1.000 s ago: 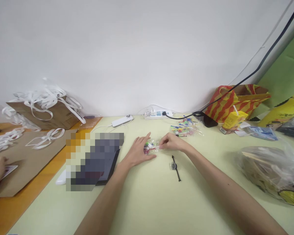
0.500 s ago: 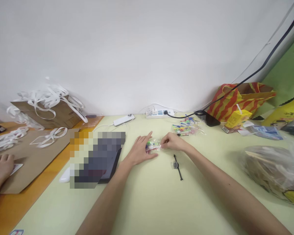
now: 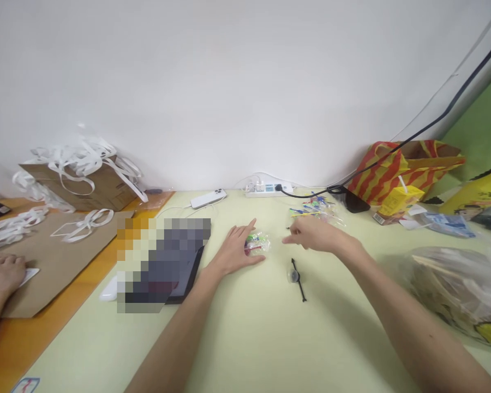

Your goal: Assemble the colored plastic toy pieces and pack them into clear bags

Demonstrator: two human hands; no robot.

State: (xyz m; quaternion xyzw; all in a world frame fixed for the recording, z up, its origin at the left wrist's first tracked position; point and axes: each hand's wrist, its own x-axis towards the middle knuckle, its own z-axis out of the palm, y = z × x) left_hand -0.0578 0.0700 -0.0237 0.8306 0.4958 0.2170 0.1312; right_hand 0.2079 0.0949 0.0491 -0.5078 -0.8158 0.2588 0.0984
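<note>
Fingers spread, my left hand [image 3: 235, 250] lies open on the pale green table [image 3: 237, 338] against a small clear plastic packet [image 3: 262, 240] of coloured pieces. Part of the packet is hidden by that hand. To its right, my right hand [image 3: 313, 234] is raised, apart from the packet, with its fingers curled and pinched; whether anything is in them does not show. Below my right hand lies a thin black arrow-shaped piece [image 3: 298, 284] with a clear round disc [image 3: 293, 275]. Behind it are more clear packets of coloured pieces [image 3: 317, 203].
On the left are a partly blurred tablet [image 3: 184, 278], a white phone [image 3: 208, 198] and another person's hand [image 3: 2, 275] on brown paper [image 3: 65, 273]. A power strip [image 3: 265, 189] stands by the wall. Rightward are a yellow drink carton [image 3: 401, 202], striped bag [image 3: 409, 164] and plastic bag [image 3: 458, 284].
My right hand has left the packet's right edge and moved right, up off the table. My left hand stays against the packet.
</note>
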